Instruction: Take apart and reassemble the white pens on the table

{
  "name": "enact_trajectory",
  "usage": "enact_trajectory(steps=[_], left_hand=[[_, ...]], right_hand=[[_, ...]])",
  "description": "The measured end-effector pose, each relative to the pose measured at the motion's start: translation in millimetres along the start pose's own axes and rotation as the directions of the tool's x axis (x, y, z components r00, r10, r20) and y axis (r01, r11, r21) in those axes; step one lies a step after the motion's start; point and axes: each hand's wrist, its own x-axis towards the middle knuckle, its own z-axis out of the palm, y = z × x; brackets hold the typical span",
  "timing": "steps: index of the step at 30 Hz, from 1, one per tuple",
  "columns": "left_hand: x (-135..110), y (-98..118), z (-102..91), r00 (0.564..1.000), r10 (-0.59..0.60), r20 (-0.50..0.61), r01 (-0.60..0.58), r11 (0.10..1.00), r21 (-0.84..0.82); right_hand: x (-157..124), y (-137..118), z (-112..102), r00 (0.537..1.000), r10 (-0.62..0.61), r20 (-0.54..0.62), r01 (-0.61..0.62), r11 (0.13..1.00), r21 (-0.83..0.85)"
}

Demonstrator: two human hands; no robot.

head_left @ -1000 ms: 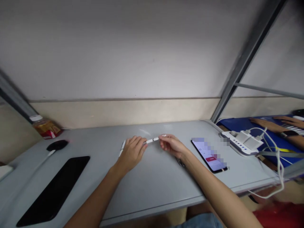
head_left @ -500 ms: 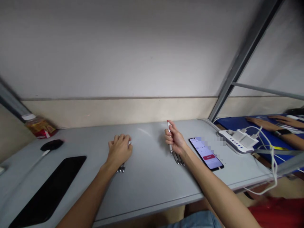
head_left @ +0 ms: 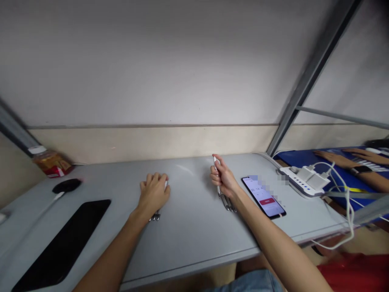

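A white pen [head_left: 215, 163] is held upright in the right hand [head_left: 223, 180], with the fingers closed round its barrel, near the middle of the bench [head_left: 194, 239]. A few loose pens [head_left: 228, 203] are laid just beside that wrist. The left hand [head_left: 153, 194] is curled palm down over a second bunch of pens [head_left: 154, 217]; whether they are gripped cannot be told. At the far left corner a capped jar [head_left: 51, 163] is stood, and yellowish contents can be seen in it. A lit phone [head_left: 263, 196] is laid towards the right edge.
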Motion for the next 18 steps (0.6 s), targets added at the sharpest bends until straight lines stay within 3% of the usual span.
enact_trajectory(steps=[7,12,14,18], left_hand=[[0,0,1.8,1.0,-0.005,0.004,0.005,1.0,0.028],[-1,1,0.8,1.0,0.004,0.005,-0.004,0.999,0.032],[-1,2,-0.4,1.0,0.005,-0.002,-0.005,0.999,0.033],[-2,3,-1.8,1.0,0.009,0.015,-0.009,1.0,0.025]], right_hand=[[3,1,-4,1.0,0.018,-0.008,-0.018,0.999,-0.051],[7,5,-11,0.998,-0.034,-0.055,0.018,0.965,-0.263],[8,6,-14,0.987,-0.125,-0.097,0.062,0.869,-0.492],[9,12,-24,0.947,-0.308,-0.091,0.062,0.451,-0.891]])
